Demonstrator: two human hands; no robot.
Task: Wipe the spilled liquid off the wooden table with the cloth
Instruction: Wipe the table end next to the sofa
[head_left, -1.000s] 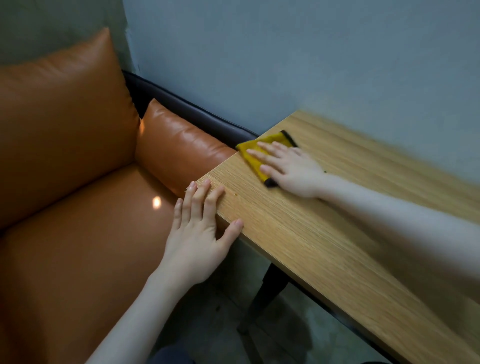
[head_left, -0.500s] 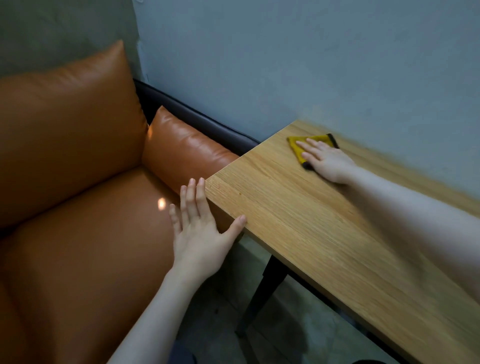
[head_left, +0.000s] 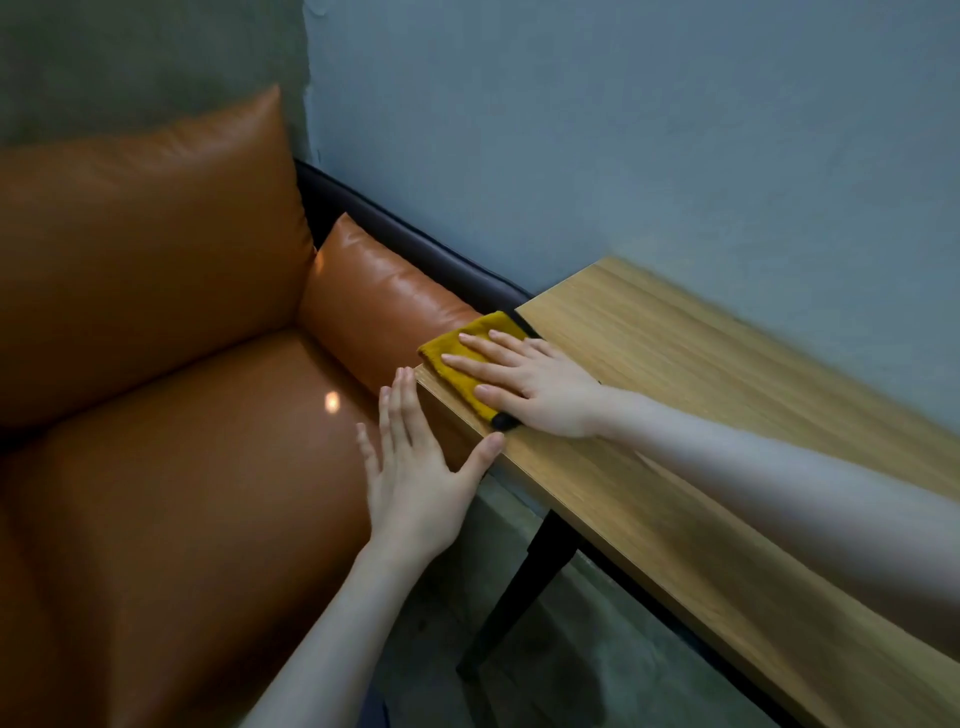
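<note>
Two hands work at a wooden desk (head_left: 701, 415) set against a grey-blue wall (head_left: 623, 130); the right hand (head_left: 535, 387) presses flat on the yellow cloth (head_left: 457, 358) at the corner; the left hand (head_left: 415, 462), fingers straight, touches the edge beside an orange leather sofa (head_left: 156, 415).

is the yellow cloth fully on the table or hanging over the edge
Hanging over. The yellow cloth, pressed flat under the right hand, pokes past the wooden table end toward the sofa.

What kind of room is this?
Probably a living room or lounge corner: an orange leather sofa with plump cushions sits beside a light wooden side table, both against a plain grey-blue wall.
</note>
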